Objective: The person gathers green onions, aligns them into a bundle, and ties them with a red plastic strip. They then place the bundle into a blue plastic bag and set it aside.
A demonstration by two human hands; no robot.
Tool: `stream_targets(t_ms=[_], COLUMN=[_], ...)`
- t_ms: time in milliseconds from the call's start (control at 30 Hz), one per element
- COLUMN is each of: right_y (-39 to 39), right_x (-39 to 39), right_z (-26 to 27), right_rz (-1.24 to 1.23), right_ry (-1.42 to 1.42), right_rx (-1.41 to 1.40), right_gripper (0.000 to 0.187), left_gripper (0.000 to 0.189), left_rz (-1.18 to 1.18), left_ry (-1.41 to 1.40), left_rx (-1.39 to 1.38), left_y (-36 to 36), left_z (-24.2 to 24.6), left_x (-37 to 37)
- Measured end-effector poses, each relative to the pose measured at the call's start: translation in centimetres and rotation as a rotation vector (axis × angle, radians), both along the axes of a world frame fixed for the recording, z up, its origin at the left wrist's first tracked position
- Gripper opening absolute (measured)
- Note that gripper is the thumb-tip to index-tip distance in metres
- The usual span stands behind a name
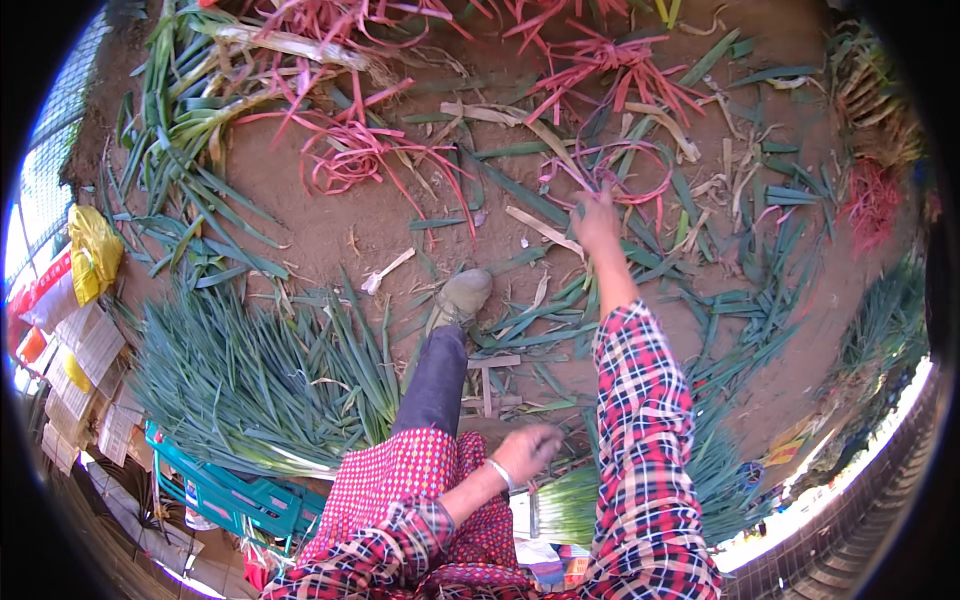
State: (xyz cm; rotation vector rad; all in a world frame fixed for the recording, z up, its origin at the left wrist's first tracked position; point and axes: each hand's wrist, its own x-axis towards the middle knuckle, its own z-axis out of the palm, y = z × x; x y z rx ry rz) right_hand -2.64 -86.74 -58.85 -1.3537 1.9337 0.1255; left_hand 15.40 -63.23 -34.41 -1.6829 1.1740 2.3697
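Note:
My right hand (598, 221) reaches out over the dirt floor, its fingertips closed on a loose tangle of pink plastic strips (634, 146). Blurred and half curled, my left hand (529, 451) hangs in front of my lap with a white bracelet at the wrist. I cannot make out anything in its fingers. Just below it lies a bundle of green onions (564, 506), pale stalks showing, partly hidden by my right sleeve. A big pile of green onions (262, 375) with long dark leaves spreads to my left.
More pink strips (352, 157) lie in heaps farther out. Trimmed leaves (540, 322) litter the dirt around my shoe (461, 296). A teal plastic crate (232, 495) stands at lower left, near a yellow bag (94, 251). More onions (889, 322) lie at far right.

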Motion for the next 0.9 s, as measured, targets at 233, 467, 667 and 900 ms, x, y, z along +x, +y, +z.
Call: stream_targets(t_ms=[233,467,667,900], right_y=[1.8,9.2,17.6,19.4], right_x=[1.1,7.9,10.7,11.3], right_z=[-2.7,16.2,21.9,14.9], right_rz=[-0.239,-0.014,-0.084,-0.214], right_ry=[-0.131,-0.252,-0.510,-0.614], right_rx=[-0.451,-0.499,-0.272,0.048], right_gripper=[0.038,0.027,0.027,0.024], left_gripper=[0.025,0.063,0.072,0.033], left_rz=[-0.022,0.976,1.067,0.960], left_ry=[-0.055,0.146,0.603,0.377], left_rx=[0.061,0.521,0.578,0.368], left_y=[-3.0,-5.6,-15.6,-19.3], left_z=[-1.6,-6.5,-9.9,-8.3], left_x=[-1.7,2.7,6.3,12.1])
